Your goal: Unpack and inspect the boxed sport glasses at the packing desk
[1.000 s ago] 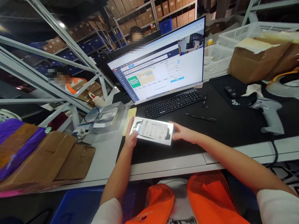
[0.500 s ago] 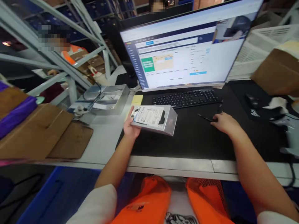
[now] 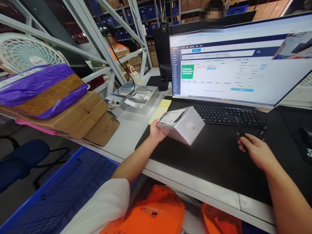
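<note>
My left hand (image 3: 157, 131) is closed on the near-left end of a silver-grey retail box (image 3: 188, 128). The box is tilted above the black desk mat (image 3: 195, 165), its labelled face up and one plain end turned towards the right. A printed white label (image 3: 172, 116) covers part of that face. On the right, my right hand (image 3: 255, 149) pinches a slim black pointed tool (image 3: 240, 126), raised with its tip towards the keyboard; its exact kind is unclear. Close beside those fingers a dark pen (image 3: 263, 130) lies on the mat.
A black keyboard (image 3: 224, 115) sits below the monitor (image 3: 224, 71). Yellow sticky notes (image 3: 159, 110) and an open grey box (image 3: 143, 100) stand left. Further left are cardboard boxes (image 3: 80, 113), a purple-wrapped parcel (image 3: 44, 91) and a blue crate (image 3: 60, 191). Two people are behind the desk.
The view has swung left. My right hand has lifted the slim black tool off the mat. The silver-grey box has turned, so its end face shows more.
</note>
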### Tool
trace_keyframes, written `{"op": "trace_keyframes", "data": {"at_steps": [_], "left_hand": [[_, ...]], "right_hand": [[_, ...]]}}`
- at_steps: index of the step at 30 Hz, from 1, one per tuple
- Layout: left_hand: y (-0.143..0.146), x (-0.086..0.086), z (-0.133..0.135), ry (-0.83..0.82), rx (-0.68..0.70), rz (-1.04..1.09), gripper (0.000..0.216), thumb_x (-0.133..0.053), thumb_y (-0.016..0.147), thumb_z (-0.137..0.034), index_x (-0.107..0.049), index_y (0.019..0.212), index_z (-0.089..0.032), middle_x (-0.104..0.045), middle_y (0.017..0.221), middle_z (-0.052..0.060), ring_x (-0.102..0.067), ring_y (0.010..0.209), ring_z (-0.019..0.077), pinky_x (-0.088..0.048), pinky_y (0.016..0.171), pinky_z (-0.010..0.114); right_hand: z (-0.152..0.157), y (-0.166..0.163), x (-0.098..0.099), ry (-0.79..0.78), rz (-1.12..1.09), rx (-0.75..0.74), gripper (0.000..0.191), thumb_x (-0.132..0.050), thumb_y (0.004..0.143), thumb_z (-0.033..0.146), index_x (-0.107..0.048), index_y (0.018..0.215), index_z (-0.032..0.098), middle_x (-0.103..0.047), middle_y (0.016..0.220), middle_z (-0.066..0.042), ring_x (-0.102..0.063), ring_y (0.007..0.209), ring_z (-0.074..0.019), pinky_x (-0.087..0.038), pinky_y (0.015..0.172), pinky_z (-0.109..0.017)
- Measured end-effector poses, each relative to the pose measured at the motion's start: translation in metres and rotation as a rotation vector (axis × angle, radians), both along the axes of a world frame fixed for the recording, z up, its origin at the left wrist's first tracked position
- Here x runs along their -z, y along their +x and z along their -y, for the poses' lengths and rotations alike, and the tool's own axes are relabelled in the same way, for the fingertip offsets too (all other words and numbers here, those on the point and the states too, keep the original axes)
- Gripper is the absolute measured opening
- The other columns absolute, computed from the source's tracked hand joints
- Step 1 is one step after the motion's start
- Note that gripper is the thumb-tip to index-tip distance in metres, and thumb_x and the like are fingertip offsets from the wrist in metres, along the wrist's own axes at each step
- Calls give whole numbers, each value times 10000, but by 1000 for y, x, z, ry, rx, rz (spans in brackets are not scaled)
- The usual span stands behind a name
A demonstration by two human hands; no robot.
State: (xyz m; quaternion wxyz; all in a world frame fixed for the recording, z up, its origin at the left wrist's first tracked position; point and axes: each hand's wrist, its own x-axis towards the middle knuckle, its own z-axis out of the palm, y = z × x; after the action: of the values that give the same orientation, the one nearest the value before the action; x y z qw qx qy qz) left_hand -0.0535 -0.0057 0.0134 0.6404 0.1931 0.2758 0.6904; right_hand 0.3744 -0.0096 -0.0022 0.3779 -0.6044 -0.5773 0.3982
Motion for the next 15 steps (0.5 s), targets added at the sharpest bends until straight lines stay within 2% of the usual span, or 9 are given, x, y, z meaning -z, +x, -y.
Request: {"op": "trace_keyframes", "data": {"at_steps": [4,11,15], "left_hand": [[-1,6,-3,-44,12,15,585,-598,718,-344,-696,1246,-112,-770,1139,128,-645,1256,362,-452,1138,503],[7,6,0,-46,97,0,596,-598,757,-339,-652,1302,-102,-720,1276,142,-644,1264,324,-441,1150,473],[11,6,1,-64,146,-4,637,-596,747,-358,-622,1328,-100,-690,1331,154,-594,1334,333,-413,1178,488]], "right_hand": [[10,-19,-9,20,-174,-51,456,-678,850,613,-673,1105,234,-610,746,-19,-522,586,-170,-430,545,-326],[27,-45,-29,66,-213,-117,391,-666,881,584,-669,971,203,-604,745,-18,-502,569,-131,-439,550,-299],[33,-48,-31,82,-263,-171,444,-704,859,522,-638,1184,227,-633,879,-32,-545,651,-148,-462,576,-309]]}}
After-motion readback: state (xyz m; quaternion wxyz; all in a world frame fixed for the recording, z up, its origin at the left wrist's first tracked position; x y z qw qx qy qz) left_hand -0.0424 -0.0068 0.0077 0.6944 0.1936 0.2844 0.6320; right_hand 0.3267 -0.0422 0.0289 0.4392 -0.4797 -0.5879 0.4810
